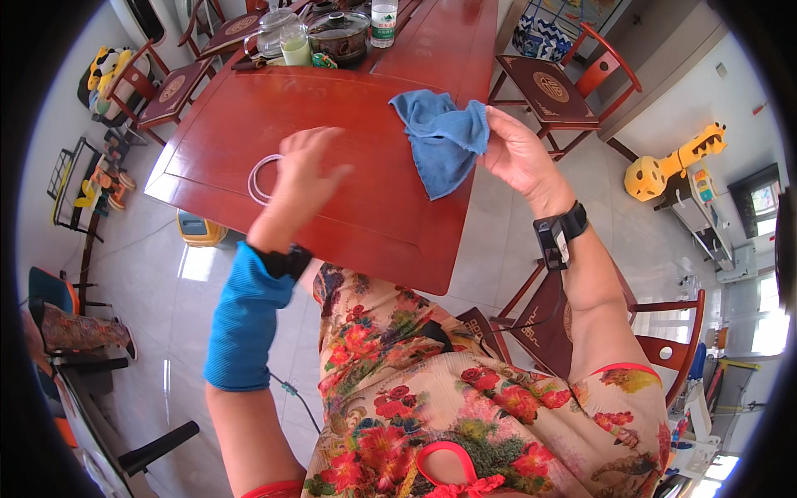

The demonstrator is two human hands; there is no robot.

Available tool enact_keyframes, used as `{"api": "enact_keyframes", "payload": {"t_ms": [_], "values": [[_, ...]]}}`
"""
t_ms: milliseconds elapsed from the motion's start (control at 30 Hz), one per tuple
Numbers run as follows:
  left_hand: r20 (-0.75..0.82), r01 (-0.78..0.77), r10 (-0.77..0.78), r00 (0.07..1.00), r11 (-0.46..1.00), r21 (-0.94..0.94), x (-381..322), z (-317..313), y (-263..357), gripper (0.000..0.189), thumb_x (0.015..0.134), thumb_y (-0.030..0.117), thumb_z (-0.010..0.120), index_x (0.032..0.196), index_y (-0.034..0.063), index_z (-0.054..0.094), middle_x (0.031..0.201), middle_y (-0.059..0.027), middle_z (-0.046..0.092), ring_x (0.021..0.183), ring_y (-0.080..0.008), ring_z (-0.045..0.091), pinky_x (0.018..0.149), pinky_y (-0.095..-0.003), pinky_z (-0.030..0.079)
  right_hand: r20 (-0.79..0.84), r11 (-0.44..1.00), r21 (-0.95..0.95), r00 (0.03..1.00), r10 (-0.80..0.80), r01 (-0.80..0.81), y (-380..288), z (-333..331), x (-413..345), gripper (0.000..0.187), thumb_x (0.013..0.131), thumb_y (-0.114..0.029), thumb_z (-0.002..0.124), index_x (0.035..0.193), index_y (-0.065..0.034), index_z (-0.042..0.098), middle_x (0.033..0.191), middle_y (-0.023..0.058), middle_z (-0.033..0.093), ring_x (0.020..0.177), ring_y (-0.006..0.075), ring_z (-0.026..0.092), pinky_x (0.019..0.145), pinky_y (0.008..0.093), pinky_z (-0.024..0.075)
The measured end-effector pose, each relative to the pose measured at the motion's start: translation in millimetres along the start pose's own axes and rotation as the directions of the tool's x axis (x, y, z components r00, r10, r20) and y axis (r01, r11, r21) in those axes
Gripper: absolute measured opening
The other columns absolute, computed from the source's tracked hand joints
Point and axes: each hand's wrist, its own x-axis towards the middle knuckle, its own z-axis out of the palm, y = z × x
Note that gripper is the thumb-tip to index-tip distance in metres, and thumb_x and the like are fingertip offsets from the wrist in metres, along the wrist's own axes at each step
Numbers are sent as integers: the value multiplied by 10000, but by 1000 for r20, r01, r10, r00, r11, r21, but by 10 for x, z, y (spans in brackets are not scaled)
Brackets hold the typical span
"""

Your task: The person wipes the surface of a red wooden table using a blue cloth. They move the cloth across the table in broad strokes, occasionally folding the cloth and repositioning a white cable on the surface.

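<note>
My right hand (514,149) grips a corner of a blue cloth (443,140), which hangs bunched over the right edge of the red wooden table (367,205). Over the table's left part is my left hand (308,174), its fingers apart and slightly blurred, with nothing in it. Just left of that hand, a thin pinkish-white cord loop (252,180) shows, partly hidden behind the hand. The left forearm wears a blue sleeve cover, and both wrists have black straps.
At the table's far side stand a glass teapot (274,31), a cup of pale green liquid (296,50), a lidded pot (339,37) and a plastic bottle (383,23). Wooden chairs (548,87) stand around. A person's leg (87,330) shows at far left.
</note>
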Motion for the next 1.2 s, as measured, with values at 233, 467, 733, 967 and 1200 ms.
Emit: {"api": "enact_keyframes", "payload": {"t_ms": [233,467,733,967,1200], "values": [[-73,-56,22,997,862,-504,243,151,1156,559,836,146,804,1347,44,601,1255,-153,640,1169,-311,598,979,-389,490,-21,930,-357,994,-104,90,41,544,-91,204,1057,-177,578,1210,-51,629,1112,29,699,1074,141,666,1001,364,528],[10,68,-77,997,800,-596,215,7,1225,435,898,143,768,1274,-25,626,1026,-161,724,848,-247,703,745,-320,551,-118,989,-150,993,-7,-10,147,689,-106,184,1061,-179,575,1161,-27,607,1080,70,683,920,161,694,844,383,599],[-28,176,-235,971,796,-579,101,72,1375,362,928,107,717,1240,-55,630,983,-123,715,865,-200,692,771,-306,563,51,999,-51,999,5,-2,220,776,-152,243,1050,-202,604,1225,-41,555,1119,79,656,949,225,691,838,379,574],[39,262,-331,943,662,-702,123,0,1071,185,994,21,586,1141,-40,681,924,-20,690,855,-94,626,783,-248,512,176,900,-435,982,73,11,338,628,-226,343,937,-93,730,1237,-50,567,1083,41,651,949,138,650,850,310,532],[-93,200,-395,914,637,-745,546,-347,350,167,1022,55,568,1095,-18,699,918,33,642,837,-58,545,752,-228,443,167,562,-822,982,89,89,156,-19,264,179,892,-98,763,1051,-21,736,852,-15,705,806,101,637,800,290,521]]}}
